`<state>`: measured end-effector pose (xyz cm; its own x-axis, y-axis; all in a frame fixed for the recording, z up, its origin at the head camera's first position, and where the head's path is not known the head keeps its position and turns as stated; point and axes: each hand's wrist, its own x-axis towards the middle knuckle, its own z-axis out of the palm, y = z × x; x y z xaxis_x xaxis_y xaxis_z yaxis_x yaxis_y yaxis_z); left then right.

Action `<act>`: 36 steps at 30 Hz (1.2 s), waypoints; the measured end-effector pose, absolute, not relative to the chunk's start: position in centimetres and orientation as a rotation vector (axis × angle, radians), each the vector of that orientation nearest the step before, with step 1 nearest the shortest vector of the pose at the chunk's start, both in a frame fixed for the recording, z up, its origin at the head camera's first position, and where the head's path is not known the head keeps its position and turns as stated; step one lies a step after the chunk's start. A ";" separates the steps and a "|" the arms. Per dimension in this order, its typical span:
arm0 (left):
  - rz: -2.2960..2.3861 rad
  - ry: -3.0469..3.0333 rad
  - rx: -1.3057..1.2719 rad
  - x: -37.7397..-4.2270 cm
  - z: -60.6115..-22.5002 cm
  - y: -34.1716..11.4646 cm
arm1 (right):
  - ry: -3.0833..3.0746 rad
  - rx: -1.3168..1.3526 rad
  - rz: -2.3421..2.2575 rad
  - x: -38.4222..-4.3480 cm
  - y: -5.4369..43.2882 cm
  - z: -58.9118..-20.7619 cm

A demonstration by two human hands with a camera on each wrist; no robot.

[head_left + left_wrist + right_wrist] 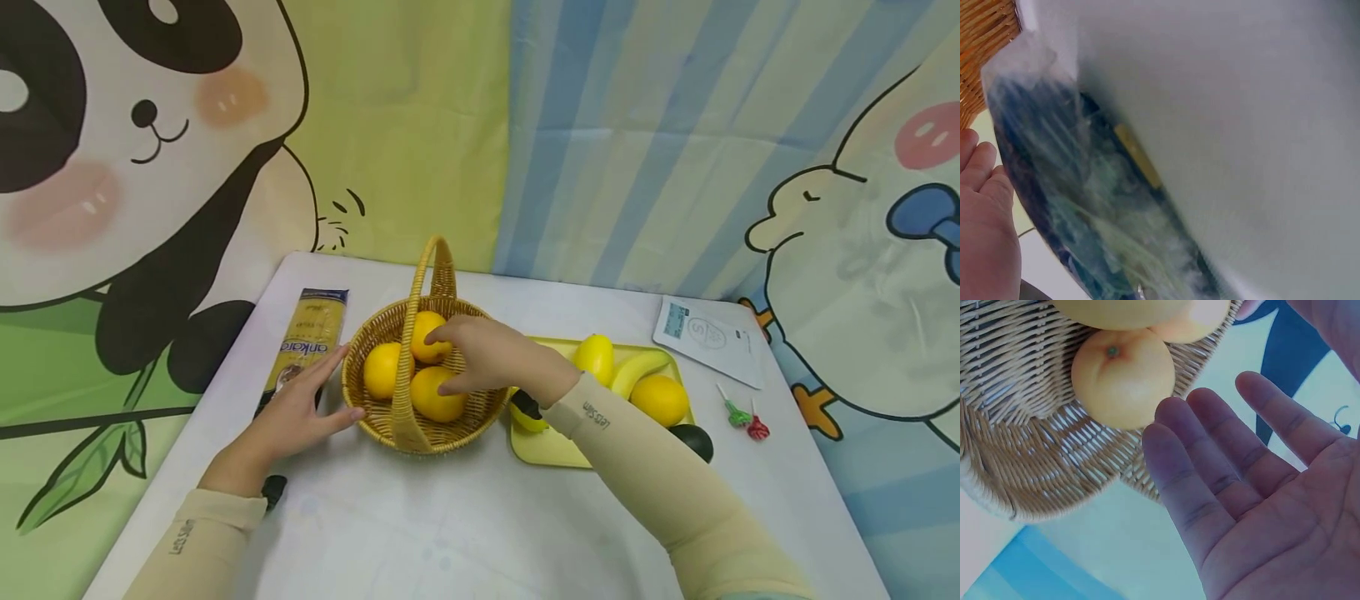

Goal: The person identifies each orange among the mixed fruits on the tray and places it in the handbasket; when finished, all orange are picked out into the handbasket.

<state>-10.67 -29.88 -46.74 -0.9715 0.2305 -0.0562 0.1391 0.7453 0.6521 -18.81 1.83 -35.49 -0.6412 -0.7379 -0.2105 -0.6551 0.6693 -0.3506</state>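
A woven wicker basket (pixel 425 448) with a tall arched handle (pixel 405 392) holds three oranges: one at the left (pixel 382 371), one at the back (pixel 430 337) and one at the front (pixel 438 394). My right hand (pixel 498 354) reaches in over the basket's right side, fingers spread above the oranges. In the right wrist view its fingers are nearly straight, close to an orange (pixel 1124 378) and gripping nothing. At the basket's left side my left hand (pixel 300 417) lies with fingers extended at the rim and thumb apart. A pasta packet (pixel 311 325) lies beside it, partly covered by this hand.
Right of the basket, a yellow tray (pixel 555 452) bears a banana (pixel 640 368) and several other fruits, partly hidden by the right arm. A dark avocado-like fruit (pixel 692 442) sits at its edge. Farther right lie a white pouch (pixel 707 340) and two lollipops (pixel 738 414).
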 end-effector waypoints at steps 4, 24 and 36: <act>1.042 2.809 0.308 -10.7 -46.9 -29.9 | 2.582 -1.092 -0.404 -18.8 2.7 -35.0; 1.057 2.807 0.310 -10.8 -46.9 -29.9 | 2.791 -0.951 -0.662 -18.3 9.0 -32.8; 1.051 2.803 0.304 -10.8 -46.9 -29.9 | 2.916 -0.740 -0.702 -17.8 14.0 -32.7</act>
<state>-10.79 -29.90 -46.85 -0.9708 0.2339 -0.0529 0.1415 0.7368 0.6612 -17.81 14.04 -32.74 -0.8841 -0.4635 0.0597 -0.4398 0.7821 -0.4414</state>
